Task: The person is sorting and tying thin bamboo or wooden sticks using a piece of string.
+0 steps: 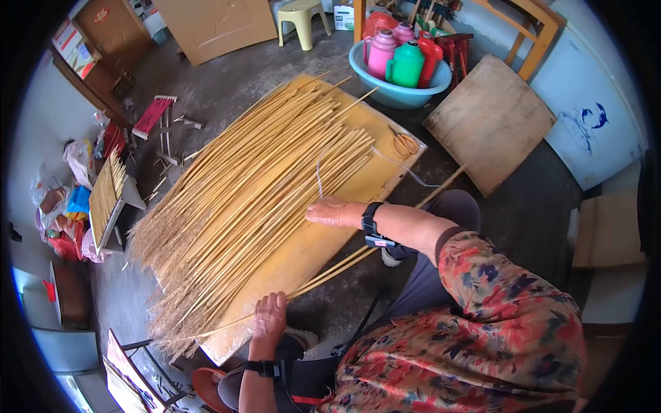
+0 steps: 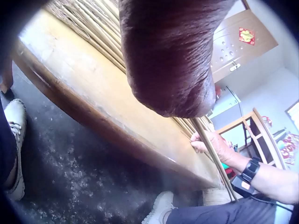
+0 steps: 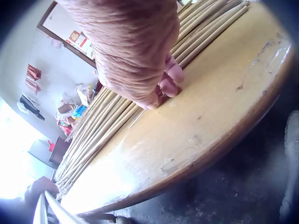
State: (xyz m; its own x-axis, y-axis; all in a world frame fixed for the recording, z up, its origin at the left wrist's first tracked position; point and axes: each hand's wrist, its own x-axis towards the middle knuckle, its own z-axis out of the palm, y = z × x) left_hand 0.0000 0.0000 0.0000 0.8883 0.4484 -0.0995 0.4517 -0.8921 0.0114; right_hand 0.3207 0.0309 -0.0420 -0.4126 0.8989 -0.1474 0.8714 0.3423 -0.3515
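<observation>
My left hand [image 1: 269,314] grips a pair of long pale plant stalks [image 1: 332,272] near the table's front edge. They run past the edge toward my knee, and their brushy end [image 1: 180,341] lies to the left. My right hand [image 1: 333,211] is low over the table, beside the near side of a wide layer of similar stalks [image 1: 258,186]. Its fingers [image 3: 174,71] are curled, and a thin, pointed, needle-like piece [image 3: 136,119] sticks out from them. A narrow white tape [image 1: 319,172] lies across the stalks just beyond this hand.
The yellow table [image 1: 379,182] bears scissors [image 1: 405,144] at its right corner. Behind stands a blue basin [image 1: 397,98] with thermos flasks. A wooden board [image 1: 490,124] is at the right. A small stand with stalks [image 1: 110,196] and plastic bags [image 1: 65,227] are at the left.
</observation>
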